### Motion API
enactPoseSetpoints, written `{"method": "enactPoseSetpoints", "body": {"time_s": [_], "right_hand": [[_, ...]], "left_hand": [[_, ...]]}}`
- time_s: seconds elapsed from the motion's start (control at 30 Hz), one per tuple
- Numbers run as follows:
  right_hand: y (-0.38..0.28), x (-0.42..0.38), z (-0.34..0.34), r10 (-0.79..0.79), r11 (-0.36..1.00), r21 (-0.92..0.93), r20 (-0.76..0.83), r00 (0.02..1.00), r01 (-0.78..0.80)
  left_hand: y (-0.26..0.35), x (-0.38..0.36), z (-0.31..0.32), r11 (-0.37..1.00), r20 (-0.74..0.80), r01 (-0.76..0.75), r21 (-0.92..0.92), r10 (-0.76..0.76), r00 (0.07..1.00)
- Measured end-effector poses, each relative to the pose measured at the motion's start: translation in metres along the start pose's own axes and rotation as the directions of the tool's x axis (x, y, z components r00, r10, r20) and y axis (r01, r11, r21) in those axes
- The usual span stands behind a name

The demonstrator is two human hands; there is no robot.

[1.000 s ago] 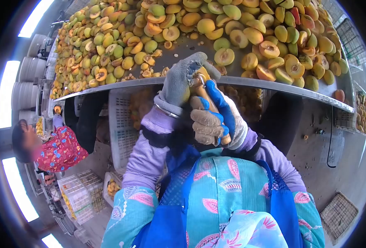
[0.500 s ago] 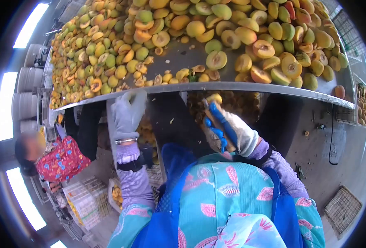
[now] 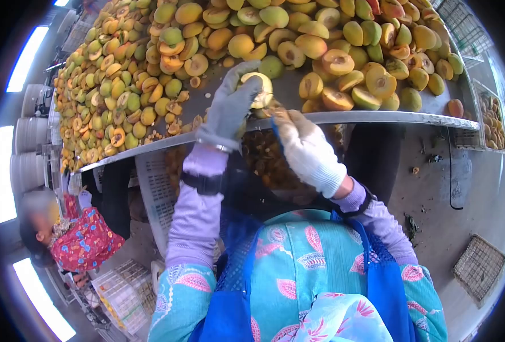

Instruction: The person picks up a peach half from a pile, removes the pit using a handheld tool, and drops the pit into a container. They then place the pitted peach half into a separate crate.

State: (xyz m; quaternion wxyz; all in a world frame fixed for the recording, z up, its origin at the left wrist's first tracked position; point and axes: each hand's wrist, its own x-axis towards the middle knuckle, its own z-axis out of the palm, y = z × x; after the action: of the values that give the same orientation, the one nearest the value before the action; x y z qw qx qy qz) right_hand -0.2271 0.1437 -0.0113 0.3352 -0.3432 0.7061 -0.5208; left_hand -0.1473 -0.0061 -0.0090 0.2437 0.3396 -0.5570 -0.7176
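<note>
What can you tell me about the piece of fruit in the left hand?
The piece of fruit is pale yellow and rounded, with apparently cut flesh facing the camera. The left hand, gloved in grey, grips it and covers part of it, over the table near its edge. The right hand is close by; whether it touches is unclear.

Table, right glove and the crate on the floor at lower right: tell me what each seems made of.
Table: probably metal, perhaps stainless steel; its grey rim has a soft sheen. Right glove: seemingly knitted fabric, matt, with a snug white cuff. Crate: likely moulded plastic, dull, judging by its regular lattice, though wire is possible.
</note>
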Motion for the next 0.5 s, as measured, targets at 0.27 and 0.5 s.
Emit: {"method": "enactPoseSetpoints", "body": {"time_s": [0.27,0.5], "right_hand": [[-0.005,-0.013,0.017,0.004,0.996,0.093,0.014,1.000,-0.005],[-0.003,-0.016,0.029,0.034,0.979,0.198,0.038,0.999,-0.041]], "left_hand": [[-0.002,-0.034,0.016,0.949,-0.037,-0.094,-0.300,0.086,0.996],[-0.014,-0.038,0.022,0.944,-0.135,-0.233,-0.235,0.206,0.969]]}}
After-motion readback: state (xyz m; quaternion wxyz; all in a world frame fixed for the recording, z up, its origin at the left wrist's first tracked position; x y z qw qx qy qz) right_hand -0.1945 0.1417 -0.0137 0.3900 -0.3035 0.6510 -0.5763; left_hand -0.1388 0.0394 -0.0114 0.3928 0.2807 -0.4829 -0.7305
